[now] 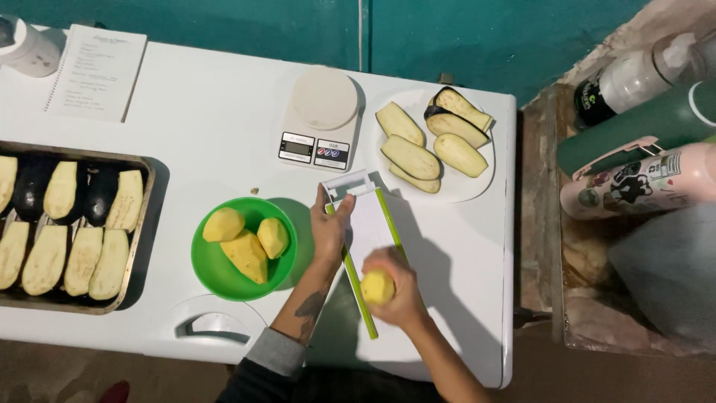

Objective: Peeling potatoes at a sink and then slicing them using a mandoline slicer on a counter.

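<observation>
Two bare forearms, one rolled grey sleeve

The left arm [302, 313] wears a grey sleeve [277, 351] pushed up to near the elbow, over a darker garment at the bottom edge of the view; a dark tattoo [309, 306] runs along the inner forearm. The right arm [440, 358] shows no sleeve. The left hand [330, 227] and right hand [395, 291] wear no gloves, rings or watch.

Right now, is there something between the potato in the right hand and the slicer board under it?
Nothing visible. The right hand presses the potato on the slicer; the left hand only steadies its top end.
</observation>
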